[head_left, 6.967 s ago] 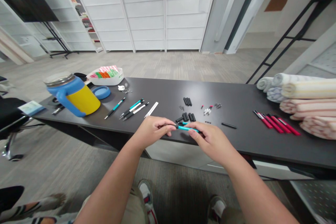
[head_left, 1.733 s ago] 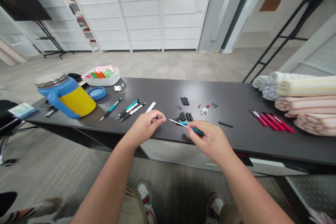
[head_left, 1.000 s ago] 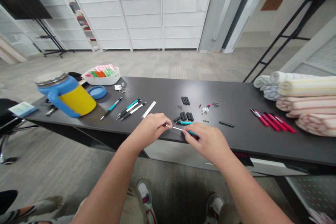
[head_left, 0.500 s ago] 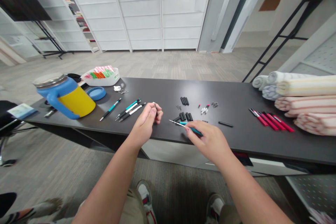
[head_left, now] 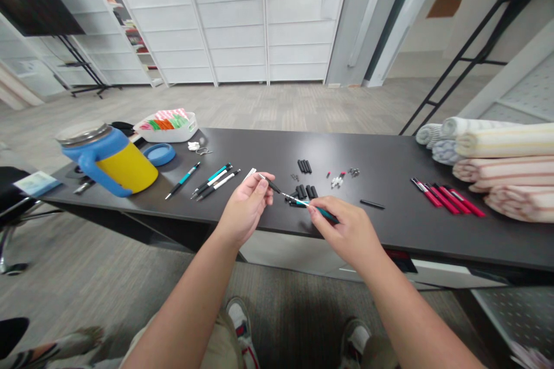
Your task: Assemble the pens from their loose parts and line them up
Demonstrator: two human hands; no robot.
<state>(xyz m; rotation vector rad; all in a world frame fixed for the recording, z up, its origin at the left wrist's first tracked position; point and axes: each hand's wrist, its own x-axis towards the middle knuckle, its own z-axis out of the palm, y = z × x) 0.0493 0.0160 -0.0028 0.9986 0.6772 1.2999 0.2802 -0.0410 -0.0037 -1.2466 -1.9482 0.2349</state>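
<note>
My left hand (head_left: 247, 206) is closed around a black pen grip (head_left: 272, 185), its slim tip end by the fingertips. My right hand (head_left: 347, 226) pinches a teal pen barrel (head_left: 326, 215) with a thin silver inner tube reaching out to the left. That tube meets the open end of the black grip, and I cannot tell how far inside it is. Just behind the joined parts lie several short black grips (head_left: 310, 191). A teal-and-black piece lies partly hidden under the tube. To the left are pens (head_left: 219, 184) in teal, white and black.
More black grips (head_left: 304, 166), small metal parts (head_left: 354, 172), white pieces with red ends (head_left: 337, 180) and a black tube (head_left: 372, 204) lie on the dark table (head_left: 251, 147). Red pens (head_left: 448, 199) and rolled cloths (head_left: 511, 167) are right; a yellow-blue mug (head_left: 116, 161) and white basket (head_left: 171, 134) left.
The black grip in my left hand now points right and has met the silver tube. My left hand has turned and shifted slightly right; my right hand has moved slightly right.
</note>
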